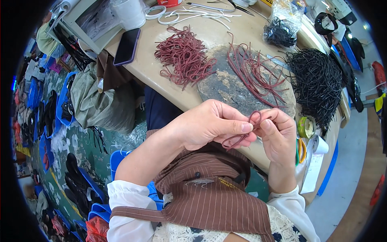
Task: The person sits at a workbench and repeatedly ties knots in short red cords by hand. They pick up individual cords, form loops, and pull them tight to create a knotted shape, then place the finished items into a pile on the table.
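A thin dark red cord (232,144) is bent into loops between my two hands, just above the table's near edge. My left hand (217,124) pinches it between thumb and forefinger, and one loop hangs below those fingers. From the other side my right hand (278,130) grips the same cord with thumb and fingertips close together. Beyond my hands, loose lengths of dark red cord (258,76) lie across a worn, dark round board (221,82). To its left is a tangled heap of looped dark red cords (181,56).
A pile of black cords (316,82) covers the table's right side. Near it are a green tape roll (306,127), scissors with green and orange handles (301,150) and a paper roll (319,145). A phone (127,46) lies at the left edge; white cords (197,15) lie farther back.
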### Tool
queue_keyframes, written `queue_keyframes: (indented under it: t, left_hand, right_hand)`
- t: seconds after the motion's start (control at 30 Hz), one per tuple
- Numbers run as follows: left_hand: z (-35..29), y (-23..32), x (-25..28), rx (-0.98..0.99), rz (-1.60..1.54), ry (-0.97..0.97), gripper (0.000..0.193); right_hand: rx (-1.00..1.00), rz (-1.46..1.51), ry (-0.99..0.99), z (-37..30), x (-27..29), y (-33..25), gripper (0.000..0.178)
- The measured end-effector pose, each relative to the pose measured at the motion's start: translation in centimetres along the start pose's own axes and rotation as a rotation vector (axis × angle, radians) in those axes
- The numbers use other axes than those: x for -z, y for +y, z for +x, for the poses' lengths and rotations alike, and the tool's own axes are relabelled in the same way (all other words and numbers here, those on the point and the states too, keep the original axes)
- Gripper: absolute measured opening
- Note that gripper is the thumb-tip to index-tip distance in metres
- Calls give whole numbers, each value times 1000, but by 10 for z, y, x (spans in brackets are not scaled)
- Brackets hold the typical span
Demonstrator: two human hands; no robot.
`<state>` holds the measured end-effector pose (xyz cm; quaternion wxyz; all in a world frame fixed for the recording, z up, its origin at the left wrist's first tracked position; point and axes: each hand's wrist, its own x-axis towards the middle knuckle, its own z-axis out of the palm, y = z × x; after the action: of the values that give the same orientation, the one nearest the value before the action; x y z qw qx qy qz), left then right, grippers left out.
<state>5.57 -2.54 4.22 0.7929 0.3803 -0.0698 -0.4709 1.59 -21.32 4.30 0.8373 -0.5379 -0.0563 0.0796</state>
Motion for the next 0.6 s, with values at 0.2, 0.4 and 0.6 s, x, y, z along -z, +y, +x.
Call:
queue_keyframes:
  t: [0.2, 0.4, 0.6]
  left_hand:
    - [4, -1, 1, -12, 129, -8, 18]
    - [5, 2, 2, -12, 224, -13, 17]
    - [4, 4, 8, 98, 203, -63, 19]
  right_hand:
    - [-53, 32, -35, -2, 3, -2, 11]
    - [-28, -228, -51, 0, 4, -3, 10]
    - [-149, -106, -69, -4, 4, -4, 10]
